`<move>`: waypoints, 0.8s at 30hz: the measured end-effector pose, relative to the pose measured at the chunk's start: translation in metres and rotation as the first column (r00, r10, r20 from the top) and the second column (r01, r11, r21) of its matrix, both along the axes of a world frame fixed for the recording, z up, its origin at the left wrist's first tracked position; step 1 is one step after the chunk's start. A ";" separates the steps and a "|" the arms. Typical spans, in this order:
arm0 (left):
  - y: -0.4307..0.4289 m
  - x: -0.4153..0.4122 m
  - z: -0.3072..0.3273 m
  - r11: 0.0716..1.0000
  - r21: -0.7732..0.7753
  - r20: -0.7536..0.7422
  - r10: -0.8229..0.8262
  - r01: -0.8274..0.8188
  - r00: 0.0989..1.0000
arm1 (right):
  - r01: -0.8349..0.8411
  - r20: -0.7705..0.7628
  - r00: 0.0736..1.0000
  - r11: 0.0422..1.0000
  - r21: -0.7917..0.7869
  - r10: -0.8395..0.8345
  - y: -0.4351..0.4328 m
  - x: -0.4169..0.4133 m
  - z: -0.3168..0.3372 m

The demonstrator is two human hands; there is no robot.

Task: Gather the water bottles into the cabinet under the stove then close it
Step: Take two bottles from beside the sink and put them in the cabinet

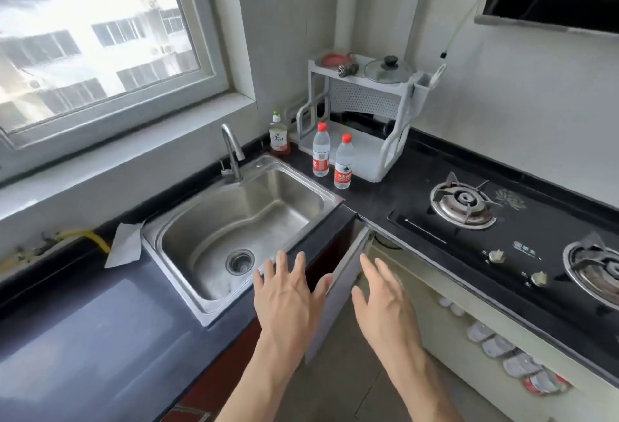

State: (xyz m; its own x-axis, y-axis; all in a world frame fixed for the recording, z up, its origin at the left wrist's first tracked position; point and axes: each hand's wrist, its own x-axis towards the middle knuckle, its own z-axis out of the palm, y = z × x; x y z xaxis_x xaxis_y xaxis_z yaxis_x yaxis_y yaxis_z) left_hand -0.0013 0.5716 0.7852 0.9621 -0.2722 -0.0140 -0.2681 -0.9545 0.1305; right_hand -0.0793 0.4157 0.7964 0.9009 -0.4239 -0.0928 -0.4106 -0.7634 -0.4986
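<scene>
Two clear water bottles with red caps and red labels stand upright on the black counter behind the sink, one (321,150) further back and one (344,162) nearer. The cabinet door (345,282) under the stove stands swung open between my hands. Inside the open cabinet several more bottles (516,359) lie on their sides in a row. My left hand (288,297) hovers over the counter edge left of the door, fingers spread. My right hand (385,301) hovers right of the door, fingers straight. Both hold nothing.
A steel sink (241,224) with a tap fills the counter at the left. A green-capped soap bottle (278,135) and a white rack (365,120) with a pot lid stand in the corner. The gas stove (495,230) lies at the right.
</scene>
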 end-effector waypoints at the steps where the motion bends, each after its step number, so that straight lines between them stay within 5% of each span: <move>1: 0.001 0.009 -0.005 1.000 0.000 -0.018 -0.002 0.002 1.000 | 0.002 -0.011 1.000 1.000 -0.004 -0.002 -0.001 0.008 -0.004; 24: -0.167 0.369 -0.035 1.000 -0.008 0.067 0.002 -0.002 0.998 | -0.073 0.045 0.996 0.997 0.004 0.073 -0.158 0.363 -0.057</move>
